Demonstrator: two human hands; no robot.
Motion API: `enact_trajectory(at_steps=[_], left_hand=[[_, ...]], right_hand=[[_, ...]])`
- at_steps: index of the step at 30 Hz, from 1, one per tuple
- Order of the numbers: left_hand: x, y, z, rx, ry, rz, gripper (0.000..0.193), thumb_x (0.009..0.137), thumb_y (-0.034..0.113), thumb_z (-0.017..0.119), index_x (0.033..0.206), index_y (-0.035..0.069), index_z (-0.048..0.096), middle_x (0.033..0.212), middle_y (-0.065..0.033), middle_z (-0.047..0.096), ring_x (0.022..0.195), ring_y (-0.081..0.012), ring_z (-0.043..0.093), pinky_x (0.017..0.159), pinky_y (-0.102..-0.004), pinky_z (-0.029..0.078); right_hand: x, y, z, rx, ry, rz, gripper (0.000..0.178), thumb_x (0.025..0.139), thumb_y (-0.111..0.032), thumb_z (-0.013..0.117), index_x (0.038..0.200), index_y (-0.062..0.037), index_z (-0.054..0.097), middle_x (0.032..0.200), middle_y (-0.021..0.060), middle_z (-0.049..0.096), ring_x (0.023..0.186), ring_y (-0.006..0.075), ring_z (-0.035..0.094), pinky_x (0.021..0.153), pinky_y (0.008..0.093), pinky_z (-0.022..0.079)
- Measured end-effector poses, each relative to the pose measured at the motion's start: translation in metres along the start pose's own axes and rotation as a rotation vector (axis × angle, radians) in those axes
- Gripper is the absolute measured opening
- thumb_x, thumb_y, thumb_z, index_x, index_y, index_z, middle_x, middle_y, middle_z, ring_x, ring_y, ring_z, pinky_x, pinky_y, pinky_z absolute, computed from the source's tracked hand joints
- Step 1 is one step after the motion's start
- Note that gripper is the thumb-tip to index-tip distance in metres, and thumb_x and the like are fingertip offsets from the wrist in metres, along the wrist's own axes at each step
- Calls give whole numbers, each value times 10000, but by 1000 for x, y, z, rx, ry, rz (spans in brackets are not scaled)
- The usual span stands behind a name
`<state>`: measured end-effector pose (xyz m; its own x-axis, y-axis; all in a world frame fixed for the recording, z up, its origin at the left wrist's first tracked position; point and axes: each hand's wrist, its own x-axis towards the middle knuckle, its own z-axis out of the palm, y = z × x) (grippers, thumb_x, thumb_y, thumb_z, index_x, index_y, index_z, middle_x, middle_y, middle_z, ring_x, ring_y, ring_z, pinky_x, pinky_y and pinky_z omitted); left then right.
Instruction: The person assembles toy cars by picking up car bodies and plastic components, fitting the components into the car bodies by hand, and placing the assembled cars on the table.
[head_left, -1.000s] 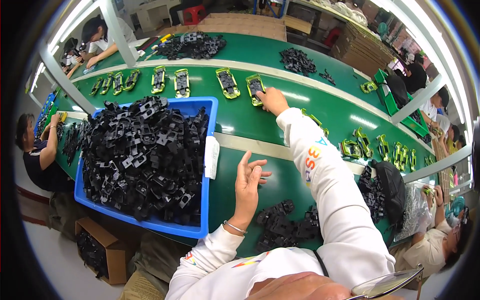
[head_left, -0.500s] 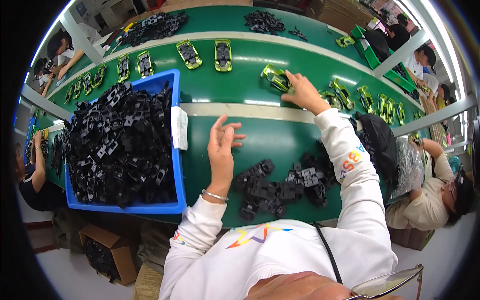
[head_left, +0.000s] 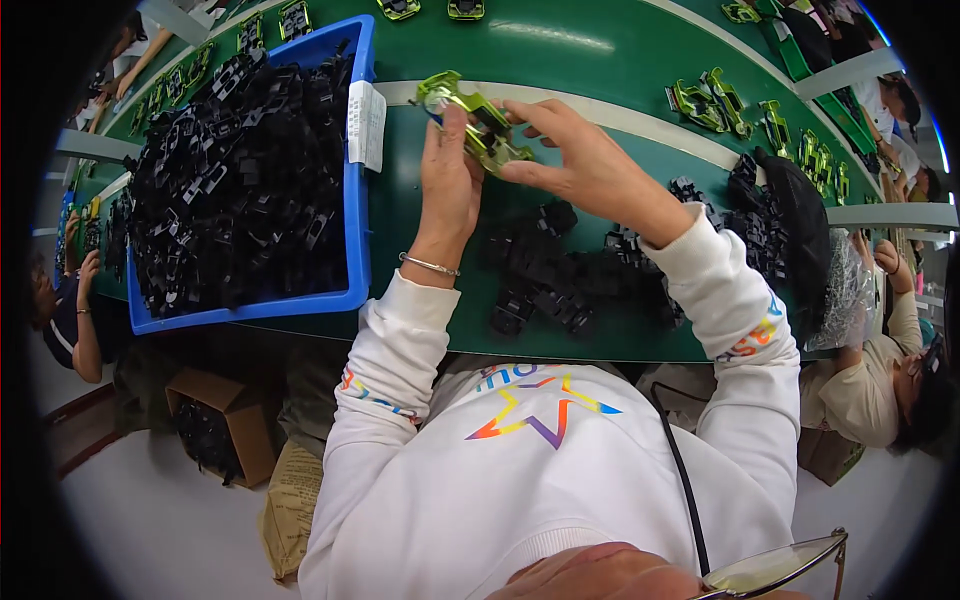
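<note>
Holding a lime-green toy car body [head_left: 470, 125] betw both hands, lifted just above the green work surface [head_left: 420, 230], directly ahead of the chest. Shell sits tilted, one end toward the blue bin [head_left: 355, 240], other end toward the right fingers. Cannot tell if a black part is already seated in it; underside hidden

Step in hand, as judged: fitting/checking the shell w/ a black insert. To do it well: keep shell steady w/ left, let right do the fine alignment; press evenly so thin plastic doesn't twist; keep it low over the surface so a slipped piece lands in reach

Left hand [head_left: 448, 185]: palm side wrapped against near side of shell, fingers closed up around it, thumb out of view. Wrist straight, thin bracelet [head_left: 430, 265] at cuff, forearm coming up from lower edge

Right hand [head_left: 585, 165]: fingers curled, tips pinching far end of shell, index extended along its top. Wrist bent inward, elbow out to the right, white sleeve [head_left: 730, 300] pushed close to wrist

Outward: loose pile of black plastic parts [head_left: 560, 280] just below/under both hands, touching nothing held. Bin full of the same black parts left of left hand, white label on its wall. More green shells [head_left: 710, 100] beyond and right of right hand, well apart. Other people's arms at far left and right edges, not involved
</note>
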<state>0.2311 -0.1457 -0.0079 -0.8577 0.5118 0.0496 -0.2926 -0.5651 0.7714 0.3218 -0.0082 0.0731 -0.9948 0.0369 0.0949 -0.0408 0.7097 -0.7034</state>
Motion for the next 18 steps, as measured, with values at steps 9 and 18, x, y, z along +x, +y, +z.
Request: enact_trajectory(at_steps=[9,18], left_hand=[[3,5,-3,-201,111,-19,492,1013,459,494,1239,26,440,1139,-172,612,1002,-294,668,864,-379,572],[6,0,-10,-178,128,-12,461,1022,431,488,1260,37,444,1152,-178,607,1012,-310,656,852,-403,561]], right_hand=[[-51,23,-6,-244,-255,-63,509,837,-81,709,1318,-73,542,1210,138,565,1095,354,568,925,405,484],[-12,94,-56,-112,-73,74,421,790,104,610,1185,-44,620,1178,108,599,1115,313,587,970,360,473]])
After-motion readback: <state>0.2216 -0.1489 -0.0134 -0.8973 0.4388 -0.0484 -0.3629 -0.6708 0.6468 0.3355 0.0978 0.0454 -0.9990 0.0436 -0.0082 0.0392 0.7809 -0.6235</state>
